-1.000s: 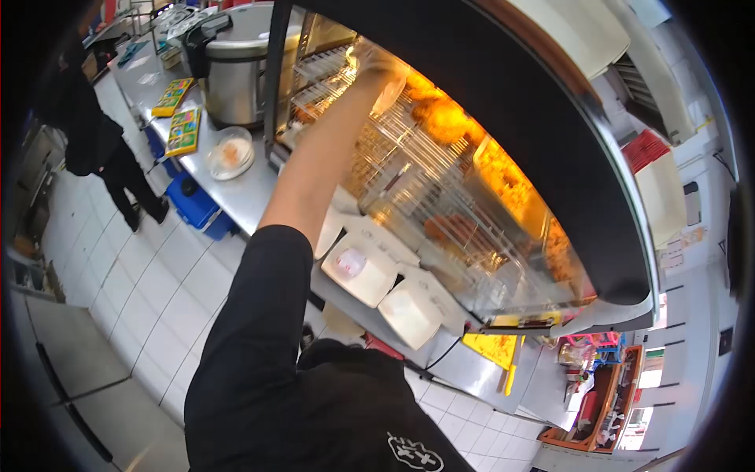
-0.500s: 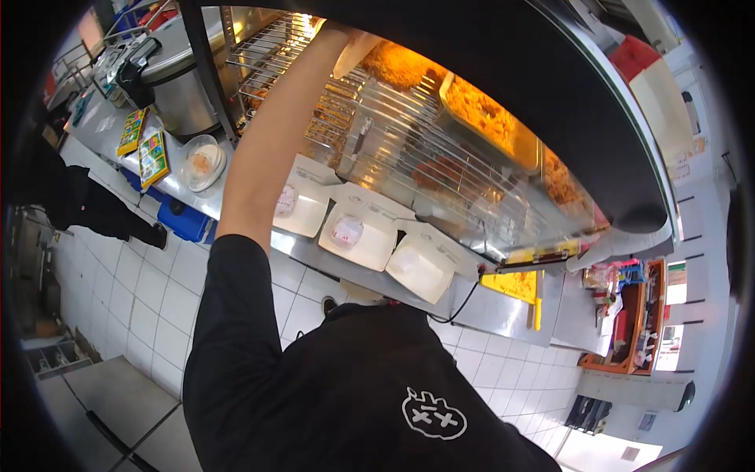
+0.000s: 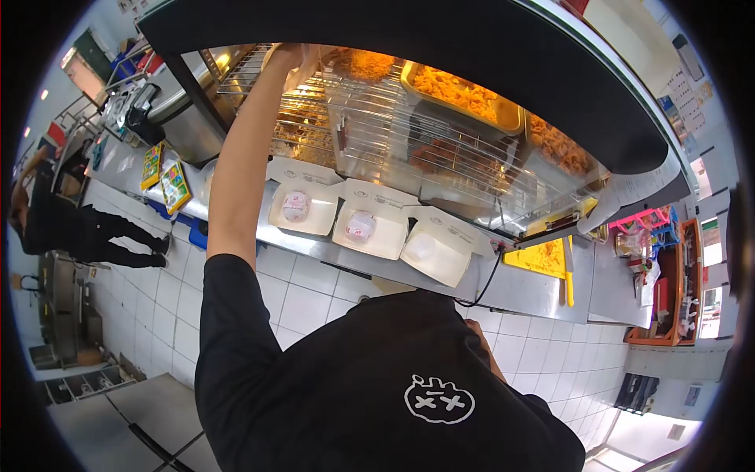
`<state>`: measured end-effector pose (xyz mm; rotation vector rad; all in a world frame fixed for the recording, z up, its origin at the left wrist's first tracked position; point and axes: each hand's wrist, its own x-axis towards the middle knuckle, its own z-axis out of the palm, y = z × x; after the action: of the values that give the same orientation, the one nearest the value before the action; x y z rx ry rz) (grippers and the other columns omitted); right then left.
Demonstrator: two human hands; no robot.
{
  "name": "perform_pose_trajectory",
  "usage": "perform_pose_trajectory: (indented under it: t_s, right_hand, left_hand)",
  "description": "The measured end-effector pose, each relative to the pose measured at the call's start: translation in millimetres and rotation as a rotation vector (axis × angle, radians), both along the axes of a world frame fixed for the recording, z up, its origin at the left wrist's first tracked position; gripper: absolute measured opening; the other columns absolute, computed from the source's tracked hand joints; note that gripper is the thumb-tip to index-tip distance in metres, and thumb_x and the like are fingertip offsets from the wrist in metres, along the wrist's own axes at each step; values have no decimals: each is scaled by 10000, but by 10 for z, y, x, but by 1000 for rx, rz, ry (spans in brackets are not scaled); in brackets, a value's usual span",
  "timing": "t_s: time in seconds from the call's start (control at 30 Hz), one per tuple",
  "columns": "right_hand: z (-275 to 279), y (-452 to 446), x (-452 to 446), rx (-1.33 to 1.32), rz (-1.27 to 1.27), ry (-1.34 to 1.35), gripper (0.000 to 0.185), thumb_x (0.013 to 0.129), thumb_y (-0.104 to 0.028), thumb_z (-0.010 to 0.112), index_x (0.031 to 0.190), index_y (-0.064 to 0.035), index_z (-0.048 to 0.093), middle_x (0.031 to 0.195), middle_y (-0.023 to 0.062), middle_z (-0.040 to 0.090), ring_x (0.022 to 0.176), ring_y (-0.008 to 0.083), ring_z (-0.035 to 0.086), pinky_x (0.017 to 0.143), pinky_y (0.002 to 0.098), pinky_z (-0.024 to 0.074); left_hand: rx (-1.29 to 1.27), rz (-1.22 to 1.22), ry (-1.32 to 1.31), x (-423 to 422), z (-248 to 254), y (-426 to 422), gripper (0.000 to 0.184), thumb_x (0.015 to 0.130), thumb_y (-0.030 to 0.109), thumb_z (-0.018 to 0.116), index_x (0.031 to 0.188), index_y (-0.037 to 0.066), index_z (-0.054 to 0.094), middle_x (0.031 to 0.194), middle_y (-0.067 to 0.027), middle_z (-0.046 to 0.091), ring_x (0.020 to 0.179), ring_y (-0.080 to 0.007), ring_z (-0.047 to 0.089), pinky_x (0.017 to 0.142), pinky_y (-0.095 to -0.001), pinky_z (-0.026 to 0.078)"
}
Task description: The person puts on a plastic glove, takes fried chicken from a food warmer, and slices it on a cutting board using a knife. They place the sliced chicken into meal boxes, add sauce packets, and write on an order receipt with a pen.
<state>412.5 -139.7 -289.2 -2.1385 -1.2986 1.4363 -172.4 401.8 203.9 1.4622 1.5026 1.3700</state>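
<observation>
First, your left hand (image 3: 295, 64): one, raised inside the lit cabinet (image 3: 393, 25), beside the upper wire rack (image 3: 244, 75) and near the heap of orange crumbed food (image 3: 370, 66). Something pale and translucent lies about it; glove or sheet, you cannot tell. Fingers: hidden at this angle, so whether apart, together or clamped on anything is uncertain.

Right arm (image 3: 486, 348): one strip of skin past your shirt; the hand itself is out of sight.

Crumbed food: at the cabinet's top, well apart from the boxes. Probably light, crusty, greasy and easily crumbled; best held lightly by its sides. Wire rack: likely stiff and slick; its outer rim gives the surest hold.

Open boxes (image 3: 390, 237): three, in a row on the table (image 3: 318, 250), lids folded back towards the cabinet. Presumably light card that bends under pinching; grip low on the side walls.

Wrapped bundles (image 3: 361, 226): two, printed paper, one each in the left and middle boxes. Likely soft; cup them whole. The third box holds one pale, indistinct shape.

Further stock: yellow-rimmed tray (image 3: 503, 118), one; bright packets (image 3: 175, 187), two; yellow-handled knife (image 3: 569, 287), one; co-worker (image 3: 67, 232), one.
</observation>
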Motion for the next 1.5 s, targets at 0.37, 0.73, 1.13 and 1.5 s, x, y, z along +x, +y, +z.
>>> perform_pose_trajectory:
  t_s: [0.37, 0.73, 1.13, 1.5]
  right_hand:
    - [13, -466, -30, -62, -79, 46, 345, 962, -251, 581, 1138, 24, 692, 951, 154, 738, 885, 200, 707, 756, 338, 556]
    - [920, 226, -247, -121, 122, 22, 358, 952, -278, 606, 1158, 6, 681, 986, 177, 738, 919, 235, 717, 786, 348, 556]
    - [3614, 1977, -2202, 450, 553, 307, 262, 985, -132, 637, 1226, -33, 618, 1161, 64, 669, 1090, 162, 633, 907, 314, 507]
    - [3409, 3016, -4307, 1239, 254, 50, 835, 841, -64, 715, 1543, 6, 270, 1441, 195, 383, 1343, 329, 428, 1078, 442, 424]
  left_hand:
    - [-68, -43, -111, 256, 26, -97, 301, 920, 157, 637, 1204, 61, 662, 1140, -110, 709, 1151, -230, 645, 970, -394, 508]
    - [-87, -119, -273, 252, 158, -434, 264, 964, 169, 619, 1199, 56, 661, 1117, -105, 714, 1132, -228, 662, 953, -391, 528]
    - [106, -111, -857, -475, 109, -2009, 375, 983, 175, 642, 1333, 48, 598, 1255, -116, 674, 1160, -230, 658, 1044, -365, 496]
    - [173, 214, -848, -820, -397, -3596, 381, 976, 150, 614, 1336, 22, 604, 1495, -126, 456, 1328, -243, 529, 1111, -343, 438]
